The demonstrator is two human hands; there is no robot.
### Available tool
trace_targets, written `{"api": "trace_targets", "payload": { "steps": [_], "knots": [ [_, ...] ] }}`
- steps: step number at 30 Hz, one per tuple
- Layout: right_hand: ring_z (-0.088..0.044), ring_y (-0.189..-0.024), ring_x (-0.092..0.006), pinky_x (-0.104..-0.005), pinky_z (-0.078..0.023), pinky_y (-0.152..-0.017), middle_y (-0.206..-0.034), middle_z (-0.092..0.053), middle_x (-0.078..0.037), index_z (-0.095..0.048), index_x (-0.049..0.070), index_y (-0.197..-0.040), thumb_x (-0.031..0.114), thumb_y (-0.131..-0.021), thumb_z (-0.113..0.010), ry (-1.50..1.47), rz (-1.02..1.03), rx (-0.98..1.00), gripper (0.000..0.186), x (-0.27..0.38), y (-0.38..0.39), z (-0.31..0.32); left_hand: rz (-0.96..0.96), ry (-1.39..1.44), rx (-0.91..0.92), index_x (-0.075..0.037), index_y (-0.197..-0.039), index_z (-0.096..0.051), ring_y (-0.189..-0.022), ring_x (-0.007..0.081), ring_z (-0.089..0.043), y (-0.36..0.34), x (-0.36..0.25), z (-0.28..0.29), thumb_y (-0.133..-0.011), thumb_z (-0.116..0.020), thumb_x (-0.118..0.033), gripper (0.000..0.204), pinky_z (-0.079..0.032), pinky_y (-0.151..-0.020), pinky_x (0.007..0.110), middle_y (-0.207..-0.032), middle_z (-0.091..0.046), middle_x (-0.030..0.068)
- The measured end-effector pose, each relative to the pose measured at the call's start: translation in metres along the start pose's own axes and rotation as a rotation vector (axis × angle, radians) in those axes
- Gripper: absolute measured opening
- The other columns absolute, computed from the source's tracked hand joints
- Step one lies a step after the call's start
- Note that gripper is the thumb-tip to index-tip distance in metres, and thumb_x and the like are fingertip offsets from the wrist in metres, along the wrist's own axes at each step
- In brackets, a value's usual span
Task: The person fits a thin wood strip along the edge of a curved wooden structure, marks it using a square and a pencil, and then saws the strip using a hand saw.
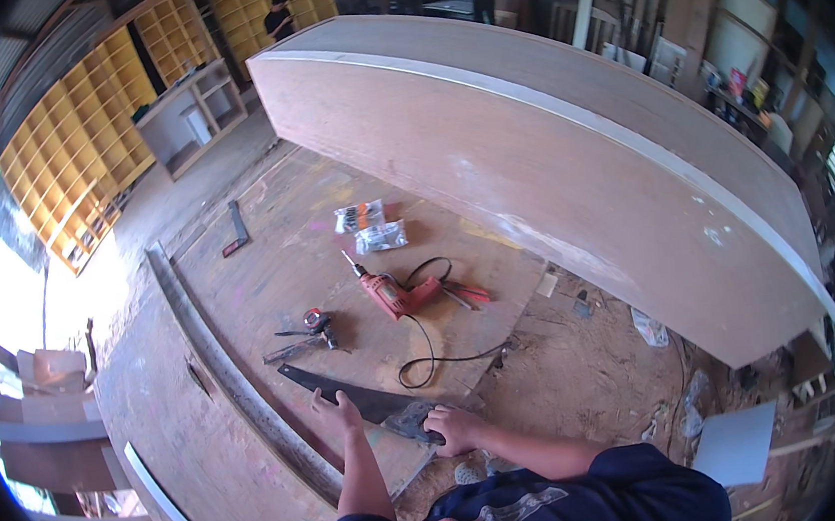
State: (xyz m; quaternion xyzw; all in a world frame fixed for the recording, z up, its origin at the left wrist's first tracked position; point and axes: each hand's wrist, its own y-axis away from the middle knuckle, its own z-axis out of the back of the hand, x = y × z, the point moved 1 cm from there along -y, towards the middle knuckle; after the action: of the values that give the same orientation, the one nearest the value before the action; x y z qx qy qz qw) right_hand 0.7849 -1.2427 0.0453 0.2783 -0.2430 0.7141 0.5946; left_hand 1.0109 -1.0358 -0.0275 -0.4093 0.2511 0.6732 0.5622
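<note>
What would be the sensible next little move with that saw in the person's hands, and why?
Probably a short first stroke. The right hand is wrapped around the handle of the handsaw, and the left hand rests flat on its dark blade, steadying it against the edge of the wooden board. The red drill lies untouched farther off, so sawing looks likeliest.

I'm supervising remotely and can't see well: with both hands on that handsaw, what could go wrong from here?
1. The left hand rests on the dark saw blade; a slip could cut the fingers.
2. The right hand grips the saw handle just past the board edge; the saw may tip off.
3. The red drill cord loops nearby and may snag.
</note>
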Motion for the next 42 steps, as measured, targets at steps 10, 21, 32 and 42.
{"api": "trace_targets", "payload": {
  "steps": [10,21,32,42],
  "knots": [
    [-0.062,-0.092,-0.0128,-0.0303,-0.050,-0.084,-0.103,-0.064,-0.002,-0.067,0.004,-0.117,0.022,-0.086,-0.079,-1.303,-0.391,-0.283,0.038,0.065,0.195,0.076,0.138,0.721,0.438,-0.003,-0.135,-0.060,-0.095,0.0190,-0.071,0.107,-0.082,-0.003,-0.098,-0.063,0.000,0.037,-0.057,-0.084,0.031,-0.115,-0.071,0.0095],
    [-0.060,-0.076,-0.0080,-0.0271,-0.050,-0.070,-0.089,-0.064,0.001,-0.069,0.004,-0.105,0.004,-0.083,-0.085,-0.659,-0.433,-1.008,0.028,0.146,0.391,0.188,-0.323,0.503,0.891,0.001,-0.112,-0.074,-0.087,0.0121,-0.072,0.264,-0.247,-0.033,-0.101,-0.070,-0.007,0.014,-0.057,-0.083,0.028,-0.097,-0.077,0.0064],
    [-0.056,-0.051,-0.0137,-0.0275,-0.041,-0.042,-0.065,-0.062,-0.007,-0.064,-0.003,-0.093,0.045,-0.083,-0.085,-0.471,-0.282,-1.629,0.054,0.217,0.696,0.202,-0.659,0.644,1.119,0.001,-0.109,-0.075,-0.094,0.0155,-0.075,0.485,-0.399,-0.091,-0.100,-0.075,-0.011,0.015,-0.058,-0.088,0.033,-0.097,-0.078,0.0084],
    [-0.063,-0.058,-0.0162,-0.0292,-0.051,-0.050,-0.078,-0.064,-0.009,-0.064,-0.011,-0.116,0.038,-0.088,-0.081,-0.194,-0.325,-2.051,0.059,0.224,0.814,0.199,-1.310,0.814,1.265,-0.002,-0.102,-0.075,-0.096,0.0367,-0.074,0.710,-0.584,-0.095,-0.092,-0.081,-0.011,0.015,-0.057,-0.092,0.042,-0.097,-0.077,0.0161]
  ]
}}
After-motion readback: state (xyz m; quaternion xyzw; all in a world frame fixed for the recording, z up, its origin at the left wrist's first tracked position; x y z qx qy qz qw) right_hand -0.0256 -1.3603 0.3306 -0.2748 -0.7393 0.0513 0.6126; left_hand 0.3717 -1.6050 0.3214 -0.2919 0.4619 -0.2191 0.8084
